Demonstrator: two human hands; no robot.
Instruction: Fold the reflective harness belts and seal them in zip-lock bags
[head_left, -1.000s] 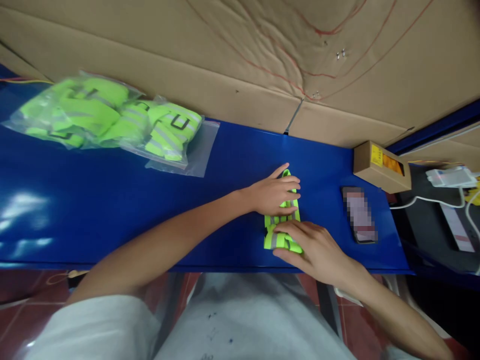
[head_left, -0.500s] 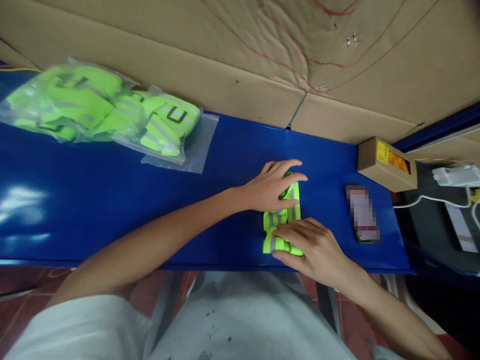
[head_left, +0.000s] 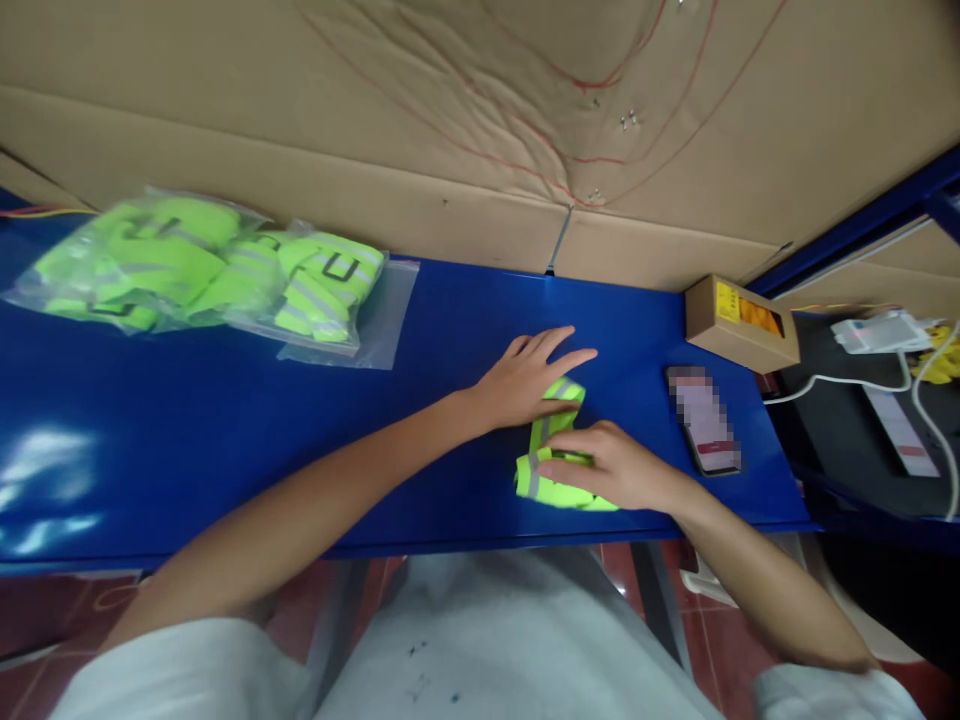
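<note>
A neon yellow-green reflective strap with a grey stripe lies partly folded on the blue table, close to its front edge. My right hand is closed on the near fold, with thumb and fingers pinching the band. Over the strap's far end is my left hand, its fingers spread and its thumb resting across the band. Part of the strap between and under the hands is hidden.
Clear bags of folded neon straps lie at the back left of the blue table. To the right are a phone and a small cardboard box. A cardboard wall stands behind; a white cable runs at the right.
The camera view has shifted. My right hand has moved slightly up the strap, and the near fold now lies more crosswise. My left hand stays spread at the far end.
</note>
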